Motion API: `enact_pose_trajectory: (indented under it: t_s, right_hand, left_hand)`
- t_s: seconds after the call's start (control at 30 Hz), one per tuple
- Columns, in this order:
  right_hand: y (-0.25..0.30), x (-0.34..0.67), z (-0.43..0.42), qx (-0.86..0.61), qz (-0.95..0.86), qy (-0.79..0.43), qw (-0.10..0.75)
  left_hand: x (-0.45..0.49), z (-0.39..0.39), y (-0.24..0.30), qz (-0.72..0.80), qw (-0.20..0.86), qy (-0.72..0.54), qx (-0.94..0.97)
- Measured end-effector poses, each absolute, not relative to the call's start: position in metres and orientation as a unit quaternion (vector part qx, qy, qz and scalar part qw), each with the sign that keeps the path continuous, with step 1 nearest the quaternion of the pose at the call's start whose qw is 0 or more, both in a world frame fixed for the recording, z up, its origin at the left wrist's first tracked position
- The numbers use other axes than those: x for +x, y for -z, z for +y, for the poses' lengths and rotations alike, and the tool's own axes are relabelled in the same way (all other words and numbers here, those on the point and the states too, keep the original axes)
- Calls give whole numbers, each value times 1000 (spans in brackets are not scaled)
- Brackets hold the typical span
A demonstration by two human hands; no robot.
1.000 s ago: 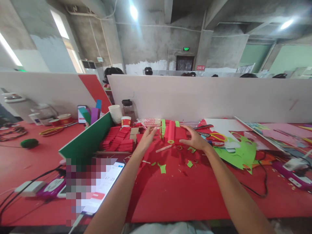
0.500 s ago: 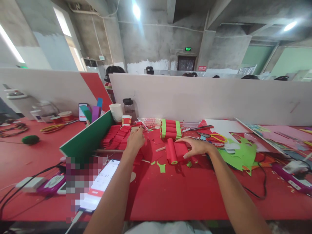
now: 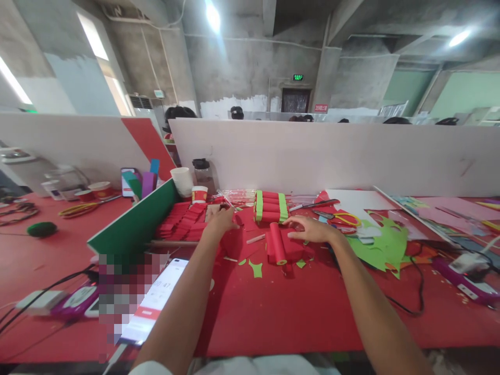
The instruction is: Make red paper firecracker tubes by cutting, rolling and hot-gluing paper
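My left hand point(image 3: 221, 221) is over the right side of a heap of folded red paper pieces point(image 3: 182, 221), beside a small tan piece point(image 3: 212, 210). Its thumb and fingers look apart, with nothing visible between them. My right hand point(image 3: 311, 229) is spread open just right of a red paper roll point(image 3: 278, 245), its fingertips over a red sheet point(image 3: 295, 246). That roll has a yellow-green end facing me. Behind it lies a bundle of red rolls point(image 3: 271, 208) wrapped with two lime-green bands. Green paper scraps point(image 3: 255, 269) are scattered in front.
A lit phone point(image 3: 154, 307) lies beside my left forearm. Yellow-handled scissors point(image 3: 347, 219) and cut green paper point(image 3: 385, 245) are to the right. A green board point(image 3: 133, 219) borders the heap; paper cups point(image 3: 199, 194) and a bottle point(image 3: 203, 174) stand behind. A white partition point(image 3: 332, 156) closes the back.
My left hand's thumb has come away from its fingers beside the tan piece. My right hand has drawn slightly up and back from the red roll. The view has shifted slightly.
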State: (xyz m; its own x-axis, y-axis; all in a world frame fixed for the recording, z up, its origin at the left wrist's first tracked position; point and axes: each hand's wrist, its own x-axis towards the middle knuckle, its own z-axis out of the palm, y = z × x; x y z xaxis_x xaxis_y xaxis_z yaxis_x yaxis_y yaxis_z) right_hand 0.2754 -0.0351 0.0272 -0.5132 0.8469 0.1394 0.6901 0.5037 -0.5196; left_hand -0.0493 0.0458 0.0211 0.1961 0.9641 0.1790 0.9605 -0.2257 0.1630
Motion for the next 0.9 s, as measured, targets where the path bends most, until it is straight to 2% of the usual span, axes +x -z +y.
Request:
enact_pose_trajectory:
  t_s: [0.1,0.3,0.63,0.9]
  right_hand:
    - [-27,274,-35,-460,-842,-196,205]
    - [-24,272,-32,-467,-831,-194,234]
    - [-27,268,-33,-471,-817,-186,277]
    - [-29,267,-32,-488,-812,-149,283]
  left_hand:
    - [-51,48,-16,628,-58,-84,772]
    - [-55,47,-24,617,-109,-121,770]
    - [-53,26,-51,687,-107,-272,665]
    - [-55,17,-66,588,-141,-483,634]
